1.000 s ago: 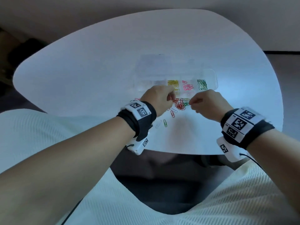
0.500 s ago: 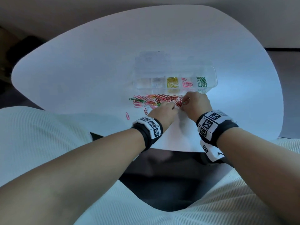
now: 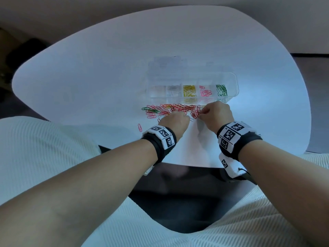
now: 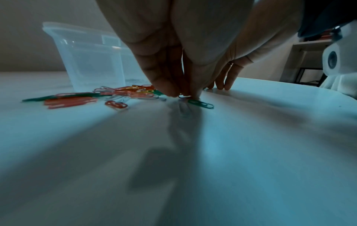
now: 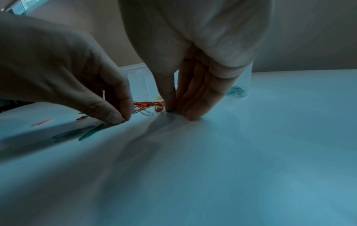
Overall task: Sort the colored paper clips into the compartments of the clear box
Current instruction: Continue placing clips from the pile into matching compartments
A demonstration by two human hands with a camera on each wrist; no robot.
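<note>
The clear plastic compartment box (image 3: 193,81) lies on the white rounded tabletop (image 3: 89,77) just beyond the loose heap of coloured wire paper clips (image 3: 170,109), probably so each clip travels only a short way from pile to slot. Its row of compartments already holds sorted batches: pale or clear clips toward the left, yellow clips (image 3: 189,90) in the middle, pink clips (image 3: 205,92) next, and green clips (image 3: 221,90) in the rightmost one. What remains on the tabletop is mostly red and pink, with a few green clips at the heap's left end and a single pink clip (image 3: 140,127) lying apart, nearer the person.

Both hands work at the near edge of the heap, close together, which suggests each is picking its own clip to speed the sorting. The left hand (image 3: 175,121) has its thumb and fingers (image 4: 166,85) brought together in a pinch on a small dark clip (image 4: 184,96) right at the tabletop, with a loose green clip (image 4: 201,104) lying just beside it. The right hand (image 3: 216,113) points its fingers (image 5: 195,97) straight down, thumb closed against them on what looks like a green clip (image 5: 172,110); the hold is partly hidden, so I judge it a pinch rather than a firm lift.

The clips are thin bent-wire loops with a glossy coating, tangled and overlapping in the heap, so they likely need fingertip teasing apart.
</note>
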